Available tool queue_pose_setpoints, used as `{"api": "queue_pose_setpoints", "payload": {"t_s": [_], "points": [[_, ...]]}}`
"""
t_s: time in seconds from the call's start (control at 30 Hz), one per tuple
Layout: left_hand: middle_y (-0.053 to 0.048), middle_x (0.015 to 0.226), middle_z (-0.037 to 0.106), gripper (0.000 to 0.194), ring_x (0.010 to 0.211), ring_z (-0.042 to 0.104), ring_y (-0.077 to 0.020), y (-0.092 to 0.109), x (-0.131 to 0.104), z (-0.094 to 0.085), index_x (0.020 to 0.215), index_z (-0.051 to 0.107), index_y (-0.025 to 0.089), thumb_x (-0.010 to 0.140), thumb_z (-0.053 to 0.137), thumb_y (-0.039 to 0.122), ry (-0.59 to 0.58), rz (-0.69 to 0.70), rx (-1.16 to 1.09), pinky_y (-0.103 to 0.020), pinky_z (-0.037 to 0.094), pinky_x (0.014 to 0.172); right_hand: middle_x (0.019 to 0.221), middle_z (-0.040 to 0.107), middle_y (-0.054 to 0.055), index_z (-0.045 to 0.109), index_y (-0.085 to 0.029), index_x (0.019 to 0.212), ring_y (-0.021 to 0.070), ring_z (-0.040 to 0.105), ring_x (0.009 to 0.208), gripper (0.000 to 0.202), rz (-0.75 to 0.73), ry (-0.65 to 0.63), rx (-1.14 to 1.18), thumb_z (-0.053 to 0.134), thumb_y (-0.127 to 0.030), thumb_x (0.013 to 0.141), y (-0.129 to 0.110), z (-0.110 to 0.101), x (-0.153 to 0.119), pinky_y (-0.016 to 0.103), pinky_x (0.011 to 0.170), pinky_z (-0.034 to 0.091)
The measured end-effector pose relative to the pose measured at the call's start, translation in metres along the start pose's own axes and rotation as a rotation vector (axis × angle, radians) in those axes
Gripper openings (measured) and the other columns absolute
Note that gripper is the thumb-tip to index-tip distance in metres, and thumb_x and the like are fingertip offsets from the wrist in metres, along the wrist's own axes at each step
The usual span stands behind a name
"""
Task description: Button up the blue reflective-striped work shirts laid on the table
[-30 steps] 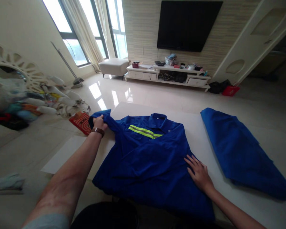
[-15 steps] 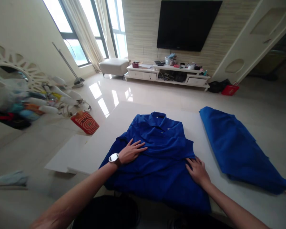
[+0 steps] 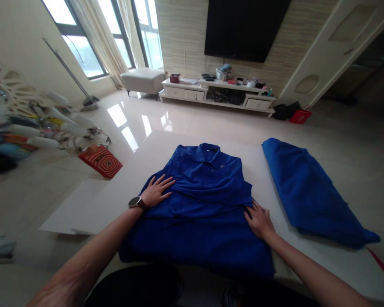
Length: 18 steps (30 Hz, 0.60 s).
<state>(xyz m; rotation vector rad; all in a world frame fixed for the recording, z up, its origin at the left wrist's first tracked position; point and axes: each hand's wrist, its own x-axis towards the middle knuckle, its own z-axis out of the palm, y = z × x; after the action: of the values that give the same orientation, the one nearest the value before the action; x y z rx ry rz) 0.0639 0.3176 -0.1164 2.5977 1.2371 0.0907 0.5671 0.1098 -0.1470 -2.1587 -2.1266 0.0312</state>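
Observation:
A blue collared polo shirt (image 3: 198,238) lies front up on the white table (image 3: 105,200), its collar at the far end and its lower part reaching the near edge. A small light mark shows on its chest. My left hand (image 3: 155,192), with a watch on the wrist, lies flat on the shirt's left side, fingers spread. At the right side edge, just below the sleeve hem, my right hand (image 3: 260,221) rests on the cloth with thumb and fingers apart; some fingertips are hard to see. To the right lies a second blue folded cloth (image 3: 310,192).
An orange-red patterned bag (image 3: 100,161) stands beyond the table's left side. White boards (image 3: 64,209) jut out at the left. Across the room are a low TV cabinet (image 3: 185,94), a bench (image 3: 142,80) and a red bag (image 3: 300,116).
My left hand has slid left across the shirt to its left side, and the cloth there looks smoother. The right hand stays by the right edge. The view has shifted slightly.

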Motion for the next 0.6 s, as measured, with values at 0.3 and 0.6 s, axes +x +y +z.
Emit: {"api": "queue_pose_setpoints", "payload": {"t_s": [0.3, 0.6], "points": [[-0.003, 0.169, 0.032, 0.058, 0.159, 0.017, -0.0348, -0.007, 0.088, -0.022, 0.16, 0.037, 0.036, 0.104, 0.042, 0.047, 0.025, -0.085, 0.056, -0.069, -0.002, 0.124, 0.134, 0.067, 0.013, 0.057, -0.022, 0.134, 0.0289, 0.06, 0.123, 0.042, 0.168, 0.04, 0.103, 0.049, -0.031, 0.094, 0.01, -0.015, 0.135, 0.051, 0.11, 0.035], [-0.019, 0.149, 0.048, 0.064, 0.135, 0.046, -0.039, -0.006, -0.055, -0.028, 0.15, 0.044, 0.02, 0.094, 0.046, 0.049, 0.213, -0.515, -0.101, -0.061, 0.041, 0.107, 0.119, 0.075, 0.01, 0.073, -0.021, 0.115, 0.0263, 0.068, 0.108, 0.034, 0.106, 0.051, 0.329, 0.047, -0.035, 0.099, -0.01, -0.072, 0.157, 0.037, 0.1, 0.047]]}}
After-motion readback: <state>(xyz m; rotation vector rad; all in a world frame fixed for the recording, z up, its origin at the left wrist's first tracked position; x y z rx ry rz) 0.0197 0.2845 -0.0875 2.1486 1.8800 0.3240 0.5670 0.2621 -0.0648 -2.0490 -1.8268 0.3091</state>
